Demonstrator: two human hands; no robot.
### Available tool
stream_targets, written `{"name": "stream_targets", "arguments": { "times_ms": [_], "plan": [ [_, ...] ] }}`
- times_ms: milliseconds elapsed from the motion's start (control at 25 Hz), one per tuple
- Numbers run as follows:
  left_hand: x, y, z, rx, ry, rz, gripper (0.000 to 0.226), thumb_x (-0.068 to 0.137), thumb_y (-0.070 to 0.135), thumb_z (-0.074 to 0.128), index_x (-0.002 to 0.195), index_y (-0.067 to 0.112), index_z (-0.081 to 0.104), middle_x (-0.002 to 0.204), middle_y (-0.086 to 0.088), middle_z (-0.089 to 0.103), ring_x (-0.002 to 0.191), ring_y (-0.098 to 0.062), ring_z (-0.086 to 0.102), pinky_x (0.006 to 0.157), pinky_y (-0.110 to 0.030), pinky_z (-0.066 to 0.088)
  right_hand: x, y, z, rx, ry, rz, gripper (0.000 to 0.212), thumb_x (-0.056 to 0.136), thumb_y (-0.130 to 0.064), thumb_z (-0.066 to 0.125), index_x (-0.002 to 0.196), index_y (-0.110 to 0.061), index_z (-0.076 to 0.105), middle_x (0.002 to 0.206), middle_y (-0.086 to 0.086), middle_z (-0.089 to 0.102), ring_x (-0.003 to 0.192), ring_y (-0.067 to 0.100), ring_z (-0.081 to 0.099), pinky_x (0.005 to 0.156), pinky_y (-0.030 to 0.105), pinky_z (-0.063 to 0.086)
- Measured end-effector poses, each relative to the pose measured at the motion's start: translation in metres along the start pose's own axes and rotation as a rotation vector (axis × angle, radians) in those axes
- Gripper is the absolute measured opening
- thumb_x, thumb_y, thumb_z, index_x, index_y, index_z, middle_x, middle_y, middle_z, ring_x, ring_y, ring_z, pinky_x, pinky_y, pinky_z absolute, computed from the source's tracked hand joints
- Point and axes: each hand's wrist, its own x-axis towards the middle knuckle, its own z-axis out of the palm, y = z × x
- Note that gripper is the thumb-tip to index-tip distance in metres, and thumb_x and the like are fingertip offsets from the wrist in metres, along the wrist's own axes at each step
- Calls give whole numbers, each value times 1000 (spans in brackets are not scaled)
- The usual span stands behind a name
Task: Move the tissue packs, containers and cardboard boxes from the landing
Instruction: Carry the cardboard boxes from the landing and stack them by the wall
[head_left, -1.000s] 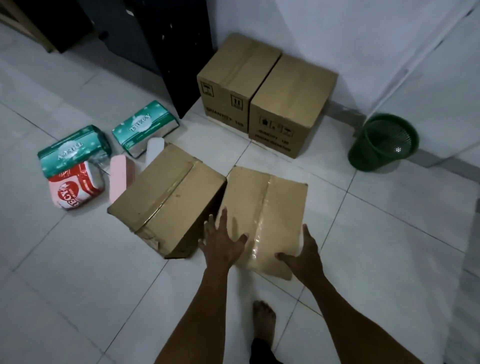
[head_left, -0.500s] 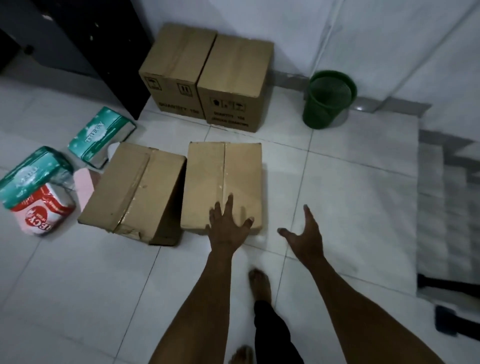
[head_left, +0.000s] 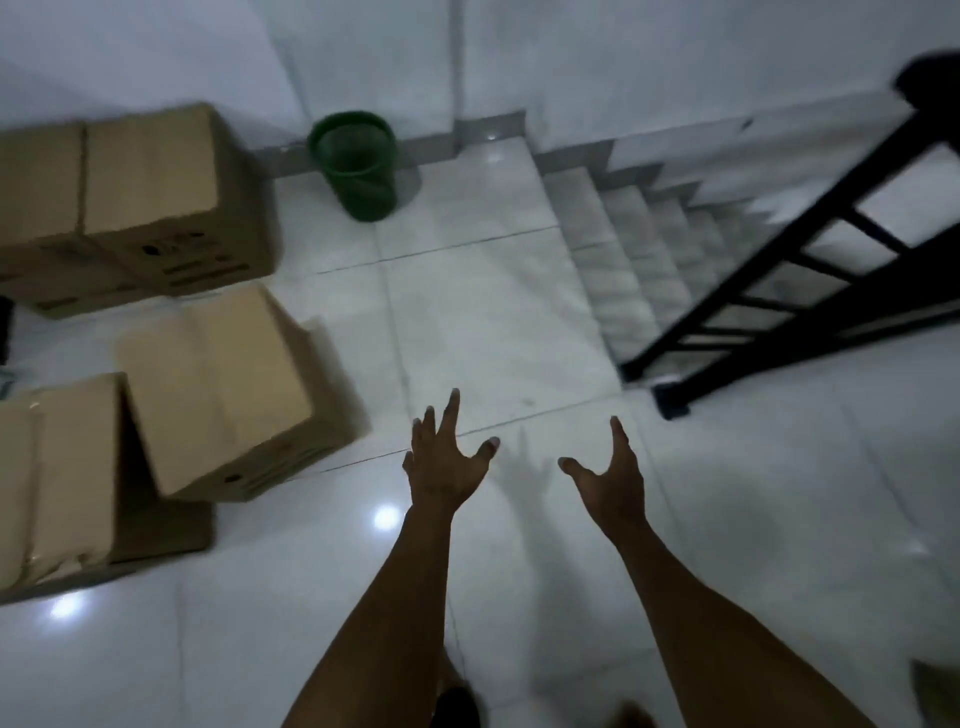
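Several cardboard boxes stand on the white tiled landing at the left. The nearest upright box (head_left: 223, 384) is in the middle left, another box (head_left: 57, 478) lies beside it at the left edge, and two boxes (head_left: 130, 192) stand against the back wall. My left hand (head_left: 447, 457) hovers over bare tiles to the right of the nearest box, fingers spread, holding nothing. My right hand (head_left: 608, 483) is level with it, also open and empty. No tissue packs are in view.
A green mesh bin (head_left: 358, 166) stands by the back wall. A staircase (head_left: 623, 249) goes down at the right, behind a black railing (head_left: 810, 275). Bare tiles lie between my hands and the stairs.
The view has swung right toward the stairs. My left hand has come off the box and both hands now hover over the floor. The tissue packs have left the view.
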Motion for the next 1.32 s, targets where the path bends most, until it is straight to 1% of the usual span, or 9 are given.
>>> {"name": "stream_targets", "arguments": {
  "times_ms": [320,600,720,800,880,1000,1080,1240,1320],
  "plan": [
    [-157,203,287,274,-287,287,90,81,70,57,150,54,2,163,-5,16,151,-23,7,114,-54,25,-37,272,-291,263,312,273,98,79,-35,79,155,-33,18,159,4,26,146,25,25,116,40,28],
    [-327,387,543,417,-576,624,89,83,70,55,150,54,-1,164,-4,12,151,-24,6,115,-57,21,-114,504,-527,386,585,522,102,75,-40,81,155,-20,21,158,6,30,143,25,32,116,42,31],
    [-371,431,627,490,-669,741,88,83,72,52,150,54,-1,164,-3,13,151,-25,6,113,-57,21,-129,562,-589,432,734,596,90,76,-30,82,150,-17,33,145,10,47,131,28,47,99,35,43],
    [-389,455,673,562,-716,774,88,83,72,51,150,54,-2,164,-3,13,152,-25,6,113,-56,21,-127,592,-621,460,788,601,83,77,-26,81,147,-19,38,138,8,54,124,27,52,89,29,41],
    [-396,479,716,619,-757,775,88,84,71,51,150,54,-4,164,-2,13,152,-25,7,114,-56,21,-121,617,-648,503,787,678,86,80,-25,79,151,-19,31,143,9,49,130,30,46,93,30,37],
    [-396,527,770,688,-825,800,89,85,71,51,151,52,-6,165,-2,10,151,-27,6,115,-58,21,-97,649,-685,552,819,774,94,80,-35,78,155,-23,22,154,11,36,137,33,38,105,42,36],
    [-389,569,814,716,-851,821,90,85,71,51,150,52,-7,165,-3,9,151,-28,5,114,-59,21,-70,670,-721,578,850,818,93,80,-34,78,154,-20,24,152,12,38,135,33,40,103,42,37],
    [-379,658,901,773,-815,869,90,83,73,50,148,53,-9,164,-4,11,151,-28,8,113,-59,24,-3,711,-797,675,883,843,80,83,-27,77,149,-16,32,138,15,51,114,27,53,93,37,43],
    [-375,707,948,796,-824,899,90,84,72,50,150,52,-8,164,-5,11,151,-28,9,113,-59,23,32,739,-834,687,906,867,93,80,-34,78,153,-24,22,148,13,42,128,33,46,103,48,43]
  ]
}}
